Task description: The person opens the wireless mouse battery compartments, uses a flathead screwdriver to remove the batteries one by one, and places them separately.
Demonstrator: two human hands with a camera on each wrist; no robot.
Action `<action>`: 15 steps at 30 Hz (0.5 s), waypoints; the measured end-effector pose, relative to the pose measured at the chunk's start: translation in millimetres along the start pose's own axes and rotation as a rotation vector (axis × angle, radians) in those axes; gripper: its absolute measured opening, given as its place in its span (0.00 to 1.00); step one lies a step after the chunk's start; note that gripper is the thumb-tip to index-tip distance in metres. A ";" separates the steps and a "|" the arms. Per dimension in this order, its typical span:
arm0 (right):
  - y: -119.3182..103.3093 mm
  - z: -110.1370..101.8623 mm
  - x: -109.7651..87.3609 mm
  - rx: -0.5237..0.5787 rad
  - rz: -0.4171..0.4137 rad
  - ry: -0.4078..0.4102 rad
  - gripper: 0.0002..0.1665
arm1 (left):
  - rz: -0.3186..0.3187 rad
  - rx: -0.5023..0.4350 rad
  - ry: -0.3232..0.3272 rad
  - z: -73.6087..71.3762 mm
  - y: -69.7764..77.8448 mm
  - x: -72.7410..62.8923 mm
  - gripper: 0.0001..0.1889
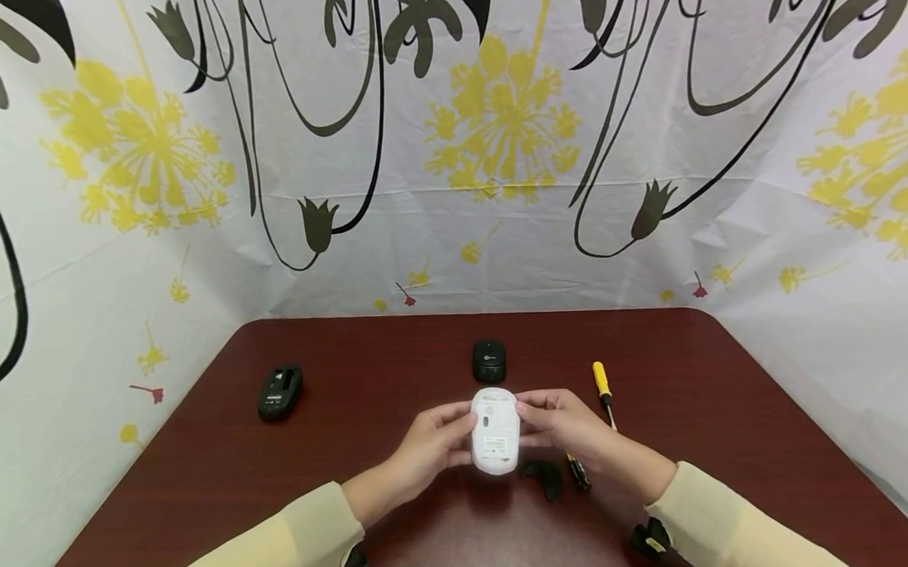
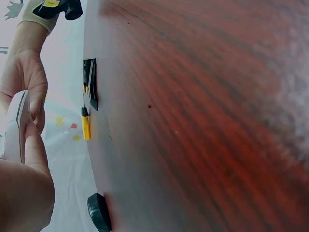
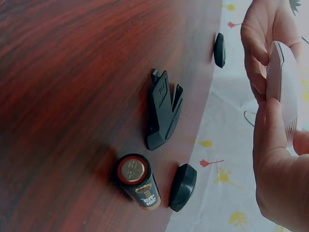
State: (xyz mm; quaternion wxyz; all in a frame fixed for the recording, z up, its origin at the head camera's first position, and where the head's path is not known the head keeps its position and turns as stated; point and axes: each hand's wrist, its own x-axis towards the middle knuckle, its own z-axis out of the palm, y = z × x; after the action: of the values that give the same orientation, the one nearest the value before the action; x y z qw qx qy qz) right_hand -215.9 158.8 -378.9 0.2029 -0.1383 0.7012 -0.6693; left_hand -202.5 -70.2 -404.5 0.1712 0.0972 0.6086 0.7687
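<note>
A white computer mouse (image 1: pixel 496 432) is held up above the table, its underside with a printed label turned to the head camera. My left hand (image 1: pixel 430 447) grips its left edge, thumb on the underside and fingers behind. On the opposite edge my right hand (image 1: pixel 567 425) pinches it in the same way. Both wrist views show the white mouse (image 3: pixel 284 82) side-on between the two hands. Beneath the right hand lie a black curved cover piece (image 1: pixel 545 478) and a black and copper-coloured battery (image 1: pixel 578 473); the battery's flat end (image 3: pixel 133 170) shows in the right wrist view.
Behind the hands a black mouse (image 1: pixel 490 361) sits on the dark red table (image 1: pixel 381 353). Another black mouse (image 1: pixel 281 393) lies at the left with an open recess showing. A yellow-handled screwdriver (image 1: pixel 602 380) lies right of the hands. Patterned white cloth (image 1: pixel 420 168) hangs around the table.
</note>
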 end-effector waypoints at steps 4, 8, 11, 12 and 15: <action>0.9 1.1 1.0 0.006 -0.002 -0.007 0.28 | 0.010 -0.013 -0.025 -1.2 -1.2 -1.0 0.25; -0.1 3.2 2.1 -0.008 -0.015 -0.011 0.28 | 0.029 -0.027 -0.037 -2.6 -3.0 -0.9 0.23; -1.8 4.8 2.8 -0.035 -0.027 -0.004 0.28 | 0.036 -0.029 -0.029 -3.2 -3.5 -0.9 0.23; -2.3 5.2 3.3 -0.045 -0.035 -0.003 0.28 | 0.037 -0.029 -0.025 -3.4 -3.6 -0.9 0.23; -3.2 6.3 5.2 -0.103 -0.068 0.008 0.29 | 0.039 -0.030 -0.018 -3.7 -3.9 -0.9 0.22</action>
State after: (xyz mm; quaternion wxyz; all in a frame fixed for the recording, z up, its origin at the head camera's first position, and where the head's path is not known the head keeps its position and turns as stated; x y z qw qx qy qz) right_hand -217.8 150.6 -376.4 0.1700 -0.1696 0.7304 -0.6394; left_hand -202.5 -73.1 -409.1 0.1631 0.1133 0.5935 0.7799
